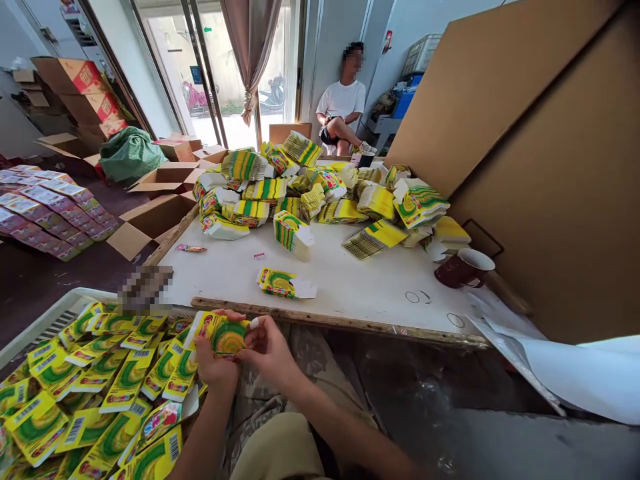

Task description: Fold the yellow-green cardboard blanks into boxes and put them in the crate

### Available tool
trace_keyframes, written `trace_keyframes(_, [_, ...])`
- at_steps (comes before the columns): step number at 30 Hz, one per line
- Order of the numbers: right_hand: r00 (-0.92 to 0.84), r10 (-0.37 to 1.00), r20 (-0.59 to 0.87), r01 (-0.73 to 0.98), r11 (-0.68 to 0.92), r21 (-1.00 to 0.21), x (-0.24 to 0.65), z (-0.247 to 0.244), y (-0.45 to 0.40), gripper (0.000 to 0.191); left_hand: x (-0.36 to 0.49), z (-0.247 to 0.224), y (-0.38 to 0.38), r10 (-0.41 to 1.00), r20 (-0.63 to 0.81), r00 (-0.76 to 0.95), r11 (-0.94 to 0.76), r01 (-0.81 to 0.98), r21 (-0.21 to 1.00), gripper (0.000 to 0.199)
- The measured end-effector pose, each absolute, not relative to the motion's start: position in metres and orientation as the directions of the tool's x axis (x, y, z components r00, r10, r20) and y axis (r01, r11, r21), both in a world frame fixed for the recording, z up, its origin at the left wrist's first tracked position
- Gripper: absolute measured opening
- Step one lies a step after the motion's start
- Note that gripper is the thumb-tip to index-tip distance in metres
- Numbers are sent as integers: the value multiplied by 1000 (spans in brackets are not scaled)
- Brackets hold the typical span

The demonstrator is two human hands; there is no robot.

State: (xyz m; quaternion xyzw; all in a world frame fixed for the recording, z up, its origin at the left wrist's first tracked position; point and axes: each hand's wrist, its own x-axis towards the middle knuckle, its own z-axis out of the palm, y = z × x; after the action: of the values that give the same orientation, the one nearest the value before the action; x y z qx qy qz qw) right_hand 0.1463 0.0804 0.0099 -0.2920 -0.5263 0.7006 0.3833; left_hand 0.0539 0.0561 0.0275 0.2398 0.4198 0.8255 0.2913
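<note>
Just above my lap, a small yellow and green printed carton (226, 335) is held between both hands. My left hand (217, 368) wraps it from below and behind, with the thumb on its left part. At the carton's right end, the bent fingers and thumb of my right hand (274, 352) pinch its edge; one fingertip has a white covering. Beyond the hands, another carton (278, 283) lies on the white tabletop (345, 293), its white end flaps sticking out. A bundle of flat cartons (290, 232) stands behind that one.
On my left, a pale plastic crate (75, 295) is heaped with cartons. Flat carton bundles (265, 190) pile up at the table's back. A dark mug (463, 268) stands right, beside large cardboard sheets (540, 173). A person (343, 100) sits beyond the table.
</note>
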Motion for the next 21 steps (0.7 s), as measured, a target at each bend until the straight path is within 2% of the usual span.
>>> trace_keyframes(2, [-529,848,-23,-155,-123,-980,148,11,77,44,56,24,56,694,162,-702,-485,-288,826,46])
trace_keyframes(5, [-499,863,81,28,109,-994,154,12,70,42,55,19,58,690,182,-701,-503,-283,816,42])
trace_keyframes(8, [-618,752,229,146,396,-907,161,13,70,41,48,16,60,654,150,-742,-464,-236,854,38])
trace_keyframes(10, [-713,656,248,152,490,-858,162,12,73,43,42,13,60,631,134,-764,-408,-179,895,38])
trace_keyframes(12, [-744,627,233,143,490,-860,161,9,77,46,38,11,59,621,124,-774,-360,-141,922,42])
trace_keyframes(17, [-607,735,301,86,437,-895,160,7,91,23,38,6,52,656,136,-742,-333,-124,935,64])
trace_keyframes(21, [-544,751,374,26,460,-887,171,13,106,16,33,0,41,658,172,-733,-251,1,968,46])
